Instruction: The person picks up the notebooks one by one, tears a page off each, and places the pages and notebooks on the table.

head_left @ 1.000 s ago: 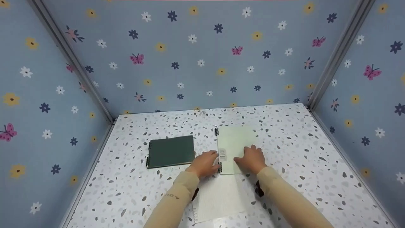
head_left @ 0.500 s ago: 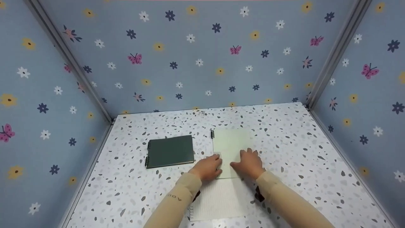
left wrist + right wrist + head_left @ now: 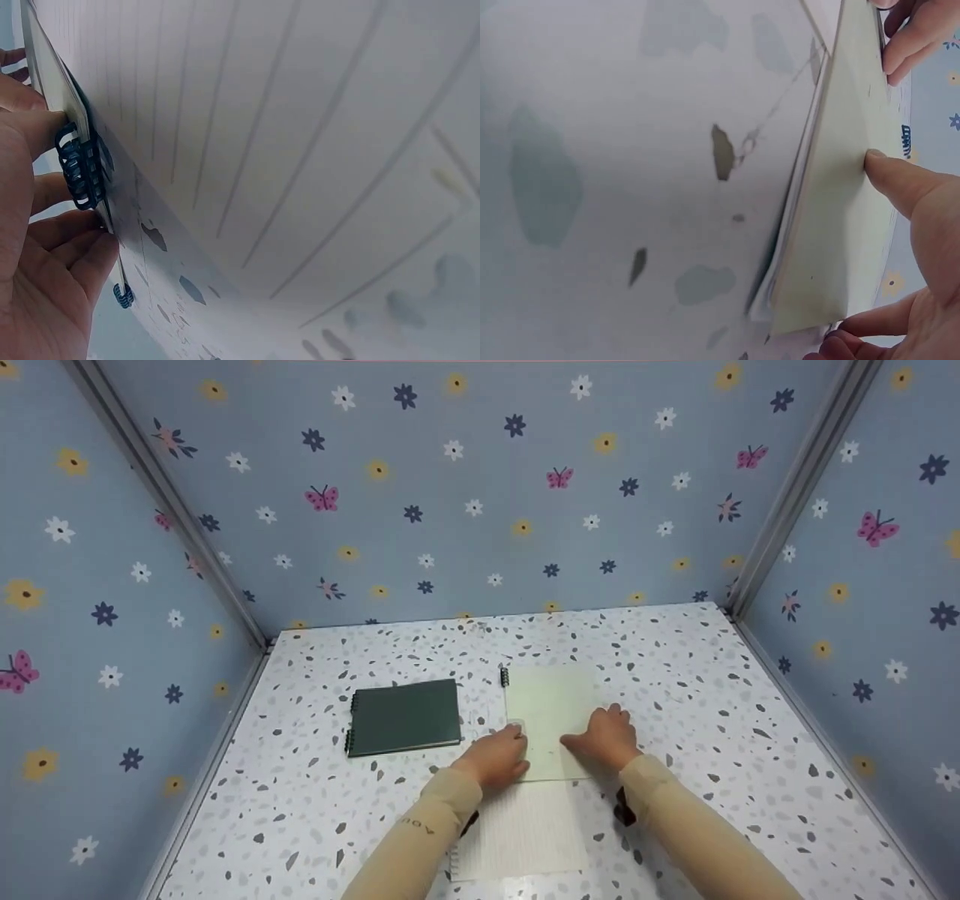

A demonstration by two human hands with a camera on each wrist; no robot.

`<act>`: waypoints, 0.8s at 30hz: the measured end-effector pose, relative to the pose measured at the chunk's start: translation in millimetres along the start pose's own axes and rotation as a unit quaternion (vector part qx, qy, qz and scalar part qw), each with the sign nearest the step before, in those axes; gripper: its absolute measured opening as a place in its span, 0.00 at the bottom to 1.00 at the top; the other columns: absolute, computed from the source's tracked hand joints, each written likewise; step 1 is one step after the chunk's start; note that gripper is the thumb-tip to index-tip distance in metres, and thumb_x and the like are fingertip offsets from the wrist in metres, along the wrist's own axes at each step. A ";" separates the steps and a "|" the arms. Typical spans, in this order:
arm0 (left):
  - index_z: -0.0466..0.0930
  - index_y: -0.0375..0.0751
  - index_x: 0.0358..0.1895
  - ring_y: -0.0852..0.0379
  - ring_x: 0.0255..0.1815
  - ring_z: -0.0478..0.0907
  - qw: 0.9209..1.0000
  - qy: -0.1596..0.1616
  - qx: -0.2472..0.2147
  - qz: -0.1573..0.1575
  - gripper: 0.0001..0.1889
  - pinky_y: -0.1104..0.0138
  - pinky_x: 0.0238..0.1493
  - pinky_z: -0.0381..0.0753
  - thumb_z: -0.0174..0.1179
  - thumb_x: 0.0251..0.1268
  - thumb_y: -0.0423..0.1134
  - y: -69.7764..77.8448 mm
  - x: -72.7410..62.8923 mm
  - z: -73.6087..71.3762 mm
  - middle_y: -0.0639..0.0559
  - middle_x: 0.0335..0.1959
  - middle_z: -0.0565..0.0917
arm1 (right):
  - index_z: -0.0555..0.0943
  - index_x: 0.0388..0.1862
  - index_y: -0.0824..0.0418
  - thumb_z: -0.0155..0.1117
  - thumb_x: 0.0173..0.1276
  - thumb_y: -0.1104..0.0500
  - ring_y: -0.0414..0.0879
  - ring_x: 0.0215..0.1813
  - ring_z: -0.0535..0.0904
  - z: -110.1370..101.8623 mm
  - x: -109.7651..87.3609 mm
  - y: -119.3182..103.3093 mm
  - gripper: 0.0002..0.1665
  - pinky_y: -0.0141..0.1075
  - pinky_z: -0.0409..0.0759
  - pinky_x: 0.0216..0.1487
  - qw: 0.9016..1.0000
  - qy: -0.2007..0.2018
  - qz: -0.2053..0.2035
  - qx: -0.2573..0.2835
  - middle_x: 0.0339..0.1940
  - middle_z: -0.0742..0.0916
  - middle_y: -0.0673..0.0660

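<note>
A pale green spiral notebook [image 3: 551,690] lies on the speckled tabletop, its dark coil binding [image 3: 81,169] along the left edge. My left hand [image 3: 496,757] grips that bound edge, thumb near the cover's lower corner and fingers along the coil. On the opposite side, my right hand [image 3: 611,739] holds the notebook's right edge; its thumb [image 3: 885,166] presses the cover [image 3: 832,217] while the fingers curl at the edge. Just below the notebook lies a lined sheet of paper [image 3: 525,832] with a ragged, torn-hole left edge, its top meeting the notebook's lower edge.
To the left lies a dark green spiral notebook [image 3: 405,718], its coil also on the left. Blue floral panels [image 3: 480,495] enclose the white speckled tabletop [image 3: 720,720] at the back and both sides, with metal posts [image 3: 795,487] at the corners.
The pale green notebook has shifted slightly left and toward me. My left hand has moved further over its coil edge, and my right hand has slid right to the outer edge.
</note>
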State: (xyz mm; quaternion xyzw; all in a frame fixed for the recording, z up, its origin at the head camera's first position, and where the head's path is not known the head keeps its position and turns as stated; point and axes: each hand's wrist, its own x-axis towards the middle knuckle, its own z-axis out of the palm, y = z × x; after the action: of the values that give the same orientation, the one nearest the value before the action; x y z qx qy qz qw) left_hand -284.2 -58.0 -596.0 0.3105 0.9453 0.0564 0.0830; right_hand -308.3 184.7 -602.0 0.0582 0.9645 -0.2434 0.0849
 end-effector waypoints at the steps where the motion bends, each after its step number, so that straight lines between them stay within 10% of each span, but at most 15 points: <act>1: 0.79 0.35 0.71 0.44 0.74 0.81 1.000 -0.001 0.000 -0.001 0.24 0.54 0.78 0.79 0.57 0.85 0.47 0.2 0.1 -0.3 0.40 0.76 0.78 | 0.79 0.63 0.80 0.80 0.62 0.36 0.67 0.58 0.78 -0.5 0.6 0.3 0.52 0.63 0.81 0.66 1.000 -0.001 0.004 0.000 0.62 0.78 0.75; 24: 0.83 0.34 0.66 0.44 0.68 0.85 1.000 0.008 0.020 0.003 0.21 0.54 0.72 0.84 0.57 0.85 0.47 2.4 0.7 -2.0 0.40 0.71 0.82 | 0.76 0.66 0.79 0.82 0.63 0.43 0.64 0.59 0.76 -7.7 2.1 -1.5 0.49 0.61 0.81 0.67 0.999 0.003 0.028 0.023 0.61 0.78 0.74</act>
State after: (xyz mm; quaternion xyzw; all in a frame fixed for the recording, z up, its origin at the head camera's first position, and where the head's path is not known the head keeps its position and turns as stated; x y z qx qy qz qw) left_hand -283.8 -55.7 -593.7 0.3150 0.9457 0.0400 0.0693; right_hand -311.7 187.2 -595.0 0.0876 0.9569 -0.2627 0.0871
